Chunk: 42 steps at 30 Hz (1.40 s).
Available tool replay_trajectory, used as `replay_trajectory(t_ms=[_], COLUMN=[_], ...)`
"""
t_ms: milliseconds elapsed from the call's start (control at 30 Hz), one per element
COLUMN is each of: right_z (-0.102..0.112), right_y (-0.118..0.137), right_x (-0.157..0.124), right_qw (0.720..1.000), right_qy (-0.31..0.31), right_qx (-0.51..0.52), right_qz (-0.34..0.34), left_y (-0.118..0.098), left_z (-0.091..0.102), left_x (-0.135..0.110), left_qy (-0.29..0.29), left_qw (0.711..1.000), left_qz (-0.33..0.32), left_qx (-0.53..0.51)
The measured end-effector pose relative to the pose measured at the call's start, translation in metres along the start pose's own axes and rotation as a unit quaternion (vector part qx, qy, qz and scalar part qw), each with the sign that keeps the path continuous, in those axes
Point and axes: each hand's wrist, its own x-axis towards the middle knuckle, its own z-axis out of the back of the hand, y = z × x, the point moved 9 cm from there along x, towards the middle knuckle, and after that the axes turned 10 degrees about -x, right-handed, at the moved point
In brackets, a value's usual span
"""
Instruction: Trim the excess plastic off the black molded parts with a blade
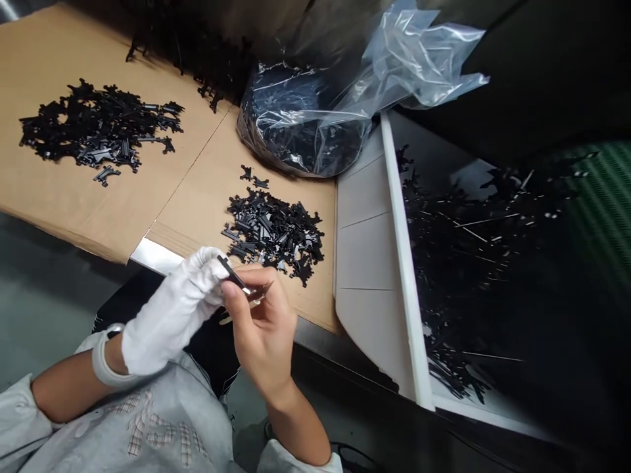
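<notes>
My left hand [172,309], in a white cloth glove, is closed on the end of a small black plastic part [233,272]. The part slants down from the gloved fingertips toward my other hand. My bare right hand [266,322] is closed around a thin, shiny blade-like tool [261,291], its thumb close against the black part. The fingers hide most of that tool. Just beyond both hands lies a pile of similar black plastic parts [276,230] on the brown cardboard [192,203].
A second pile of black parts [98,125] lies at the left. A clear plastic bag [305,125] filled with dark pieces stands at the back. On the right, a white-walled bin [401,263] holds many black pieces with thin sprues. The table's front edge [320,335] runs below my hands.
</notes>
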Motion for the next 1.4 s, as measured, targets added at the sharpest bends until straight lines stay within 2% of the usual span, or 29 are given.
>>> replay_trajectory(t_ms=[100,200,333,433,533,633,733,833,1033,1133,1400], right_z=[0.002,0.017,0.032,0.026,0.02,0.012,0.009,0.012,0.013,0.012,0.011], right_y=[0.006,0.011,0.024,0.03,0.034,0.034,0.034,0.035,0.037,0.038,0.038], right_x=[-0.008,-0.01,-0.003,-0.002,-0.005,-0.009,-0.011,-0.01,-0.008,-0.006,-0.003], right_qw=[0.998,0.995,0.986,0.976,0.971,0.967,0.965,0.969,0.969,0.967,0.966], right_qy=[0.062,0.093,0.11,0.146,0.162,0.192,0.216,0.207,0.216,0.225,0.229], right_qx=[0.01,-0.013,-0.099,-0.124,-0.105,-0.086,-0.066,-0.046,-0.044,-0.036,-0.04], right_qz=[0.018,0.027,0.077,0.107,0.139,0.141,0.131,0.125,0.114,0.118,0.111], left_y=[0.009,-0.007,-0.027,-0.028,-0.024,-0.02,-0.018,-0.017,-0.007,-0.008,-0.01], left_z=[-0.008,-0.01,-0.017,-0.022,-0.024,-0.025,-0.026,-0.028,-0.03,-0.027,-0.032], left_x=[-0.003,-0.002,-0.004,-0.007,-0.009,-0.01,-0.01,-0.012,-0.018,-0.018,-0.018], left_qy=[0.024,0.054,0.116,0.151,0.177,0.196,0.196,0.19,0.18,0.157,0.151], left_qw=[0.998,0.998,0.986,0.977,0.973,0.971,0.972,0.975,0.979,0.981,0.983], left_qz=[0.013,-0.033,-0.081,-0.081,-0.061,-0.038,-0.024,-0.013,0.055,0.054,0.041], left_qx=[-0.059,-0.013,0.091,0.129,0.133,0.132,0.126,0.116,0.083,0.1,0.1])
